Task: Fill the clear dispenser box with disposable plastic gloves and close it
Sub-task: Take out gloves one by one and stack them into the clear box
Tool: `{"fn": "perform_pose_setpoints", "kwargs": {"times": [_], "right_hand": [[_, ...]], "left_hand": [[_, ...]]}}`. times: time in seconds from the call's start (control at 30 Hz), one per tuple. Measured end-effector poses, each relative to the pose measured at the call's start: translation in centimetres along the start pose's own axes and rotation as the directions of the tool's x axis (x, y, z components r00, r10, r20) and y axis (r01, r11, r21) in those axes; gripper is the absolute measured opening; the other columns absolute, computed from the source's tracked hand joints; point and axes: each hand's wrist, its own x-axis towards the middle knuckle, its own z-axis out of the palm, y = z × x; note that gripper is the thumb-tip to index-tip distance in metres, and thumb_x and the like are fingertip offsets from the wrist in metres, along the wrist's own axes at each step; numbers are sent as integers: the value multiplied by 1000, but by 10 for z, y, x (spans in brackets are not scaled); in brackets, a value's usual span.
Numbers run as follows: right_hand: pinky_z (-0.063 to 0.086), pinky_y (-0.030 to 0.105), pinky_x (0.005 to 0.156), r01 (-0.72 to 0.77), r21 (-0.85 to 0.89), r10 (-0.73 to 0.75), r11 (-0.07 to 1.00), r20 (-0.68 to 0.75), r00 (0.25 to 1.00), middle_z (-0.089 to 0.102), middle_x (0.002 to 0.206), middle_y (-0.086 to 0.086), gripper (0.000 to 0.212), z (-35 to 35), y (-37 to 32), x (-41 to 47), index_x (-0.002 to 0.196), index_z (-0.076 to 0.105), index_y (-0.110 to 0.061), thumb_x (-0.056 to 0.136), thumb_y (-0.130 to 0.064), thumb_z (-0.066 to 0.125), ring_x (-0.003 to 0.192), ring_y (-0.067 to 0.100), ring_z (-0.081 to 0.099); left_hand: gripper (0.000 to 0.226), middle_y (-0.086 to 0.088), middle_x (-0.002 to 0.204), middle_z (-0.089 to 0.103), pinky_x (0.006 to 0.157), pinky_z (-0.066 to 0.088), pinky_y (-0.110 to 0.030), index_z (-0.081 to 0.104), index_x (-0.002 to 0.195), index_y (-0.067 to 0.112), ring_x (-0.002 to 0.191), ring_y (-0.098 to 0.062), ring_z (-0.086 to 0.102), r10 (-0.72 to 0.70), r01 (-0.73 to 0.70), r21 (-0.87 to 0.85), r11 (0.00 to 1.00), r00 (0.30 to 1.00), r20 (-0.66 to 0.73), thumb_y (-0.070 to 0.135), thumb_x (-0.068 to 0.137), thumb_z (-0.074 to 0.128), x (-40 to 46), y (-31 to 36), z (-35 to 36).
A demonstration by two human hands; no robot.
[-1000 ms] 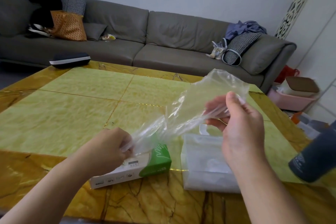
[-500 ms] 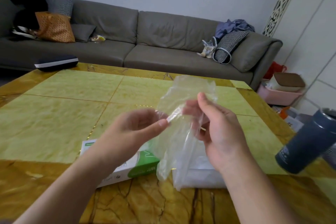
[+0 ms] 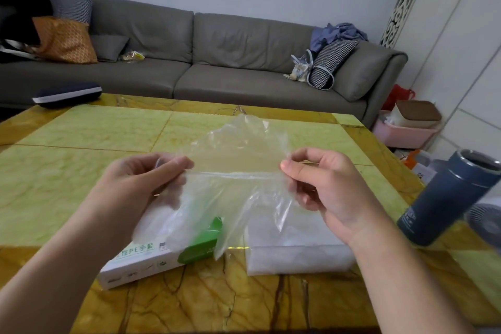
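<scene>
Both hands are up over the near part of the worktop (image 3: 81, 160), stretching a clear plastic glove (image 3: 238, 171) between them. The left hand (image 3: 135, 184) pinches one end of it between thumb and forefinger, its other fingers curled in; the right hand (image 3: 325, 187) pinches the other end the same way. The film is pulled into a taut fold running hand to hand, with a loose flap standing above that line and more of it hanging down below.

Under the hanging part lies a white and green cardboard glove box (image 3: 151, 257), flat on the worktop and angled, its green end just beside the clear dispenser box (image 3: 295, 255). That dispenser sits below the right hand, pale and cloudy; whether it is open or closed I cannot tell from here.

At the right edge a dark blue tumbler (image 3: 444, 198) stands on the worktop. Behind it all runs a grey sofa (image 3: 217, 57) carrying an orange cushion (image 3: 63, 40) and a houndstooth bag (image 3: 328, 62).
</scene>
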Motion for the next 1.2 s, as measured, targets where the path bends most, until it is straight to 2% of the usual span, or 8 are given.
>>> {"fn": "perform_pose_setpoints", "kwargs": {"times": [0.17, 0.33, 0.5, 0.63, 0.77, 0.87, 1.0, 1.2], "right_hand": [[44, 31, 62, -56, -9, 57, 998, 240, 969, 59, 75, 7, 23, -4, 2, 0, 96, 67, -12, 81, -20, 82, 69, 19, 57], [39, 30, 43, -104, 73, 86, 992, 225, 971, 46, 63, 9, 19, -4, 7, -2, 94, 60, -7, 91, -11, 78, 50, 21, 45], [32, 27, 42, -117, 2, 113, 993, 234, 966, 48, 60, 8, 23, -7, 4, -2, 91, 64, -6, 92, -24, 78, 46, 20, 41], [25, 27, 44, -74, 67, 73, 995, 25, 997, 50, 58, 1, 16, -16, 3, 2, 94, 62, -9, 93, -14, 77, 49, 14, 41], [32, 29, 44, -74, 56, 86, 996, -247, 965, 52, 53, 3, 30, -38, 10, 11, 71, 54, -13, 96, -7, 70, 47, 19, 45], [44, 27, 44, -189, -98, 156, 977, -277, 948, 61, 56, 7, 23, -44, 20, 12, 75, 58, -9, 93, -1, 69, 48, 20, 58], [51, 27, 44, -257, -307, 189, 916, -234, 954, 66, 54, 7, 8, -47, 24, 10, 91, 62, 1, 93, 1, 70, 46, 19, 63], [59, 31, 51, -291, -578, 205, 762, -211, 956, 74, 63, 13, 18, -60, 31, 7, 82, 65, 0, 97, -8, 67, 55, 26, 74]], "left_hand": [[24, -15, 62, 60, 78, 59, -36, 78, 85, 5, 53, -23, 53, 31, -60, 160, 985, 983, 181, 28, 85, 72, -2, 0, 6], [29, -11, 64, 54, 51, 50, -25, 78, 95, 2, 49, -20, 47, -3, 4, -12, 1000, 996, 94, 28, 84, 75, 4, -3, 7], [40, -9, 65, 53, 42, 46, -24, 78, 95, 0, 48, -16, 47, -71, 74, -20, 997, 987, 143, 31, 71, 85, 5, -3, 8], [34, -13, 85, 67, 48, 54, -23, 79, 101, 3, 58, -16, 59, -45, 56, -105, 993, 994, 103, 28, 78, 80, 11, 13, 15], [21, 5, 102, 73, 85, 56, -30, 71, 111, 23, 97, -15, 70, 338, -322, 105, 941, 908, -247, 23, 90, 74, 20, 28, 23], [19, 8, 100, 69, 81, 53, -23, 68, 104, 28, 91, -7, 66, 682, -614, 415, 671, 732, -19, 12, 93, 70, 7, 32, 64], [19, 18, 104, 67, 86, 55, -24, 70, 108, 34, 96, 0, 63, 425, -626, 651, 428, 776, 467, 20, 98, 60, 10, 9, 138], [27, 9, 104, 74, 87, 59, -35, 76, 104, 28, 94, -13, 68, -106, -434, 849, 300, 870, 482, 16, 97, 53, 39, -47, 164]]}}
